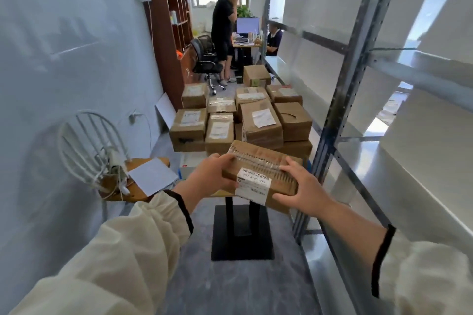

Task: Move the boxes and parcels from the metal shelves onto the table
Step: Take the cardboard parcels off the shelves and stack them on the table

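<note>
The person is holding a flat brown parcel (263,161) in the air with both hands, just in front of the near edge of the table (242,235) and a little above it. The left hand (212,174) is gripping the parcel's left end, thumb lying on top and the other fingers curled underneath. The right hand (299,186) is clasping the right end, its fingers (289,169) spread over the taped top. A white label (253,184) is wrapping over the parcel's near edge between the two hands. Beyond the parcel, many cardboard boxes (261,120) are sitting packed together on the table, some stacked on others. The metal shelves (340,110) are running along the right side, close beside the right forearm. To the left, a white wire-backed chair (84,140) is carrying cables and a sheet of paper (152,176). Farther back, a person in black (224,25) is standing beside an office chair (204,59), and a monitor (247,25) is glowing on a desk behind.
</note>
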